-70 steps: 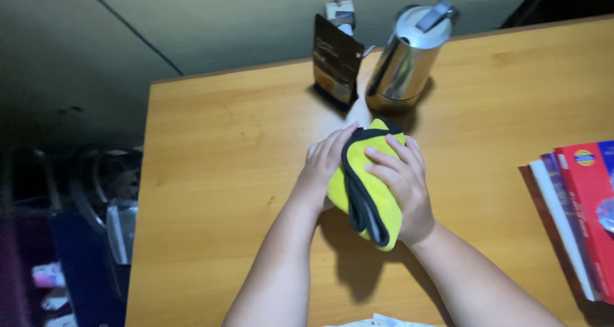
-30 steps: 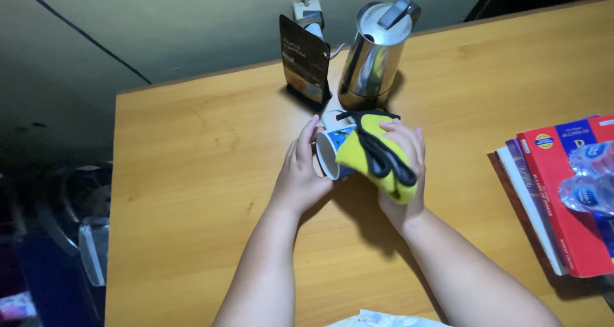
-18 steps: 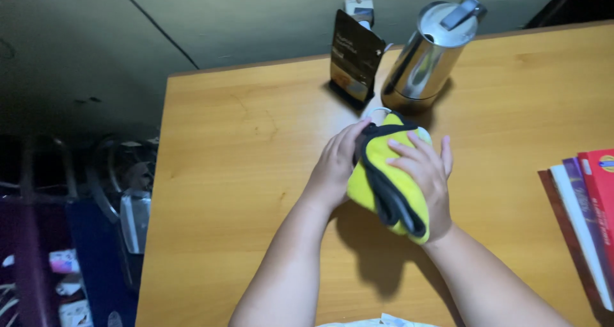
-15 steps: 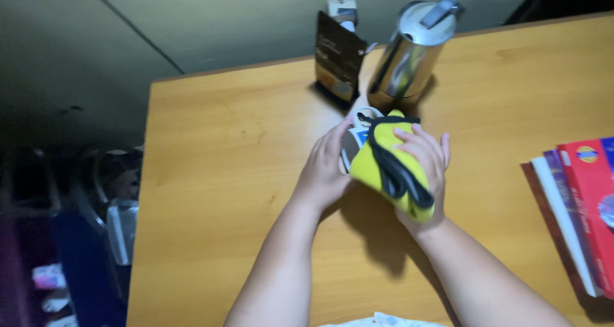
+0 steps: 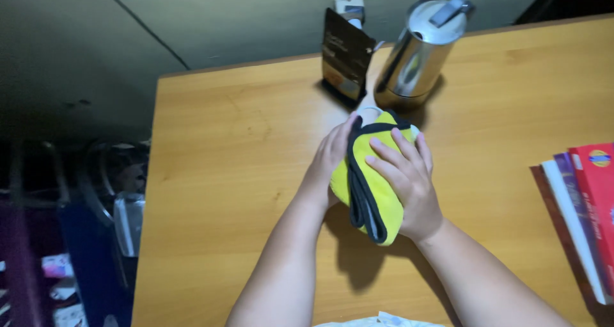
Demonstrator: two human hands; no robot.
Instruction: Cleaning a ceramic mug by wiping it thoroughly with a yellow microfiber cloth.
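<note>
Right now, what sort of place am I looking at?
Likely a home desk or table: a wooden tabletop against a wall, a steel pot, a dark pouch and stacked books.

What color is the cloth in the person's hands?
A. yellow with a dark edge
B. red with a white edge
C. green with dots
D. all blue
A: the cloth under the right hand is bright yellow with a dark grey-black border, and the left hand is against its other side.
</note>
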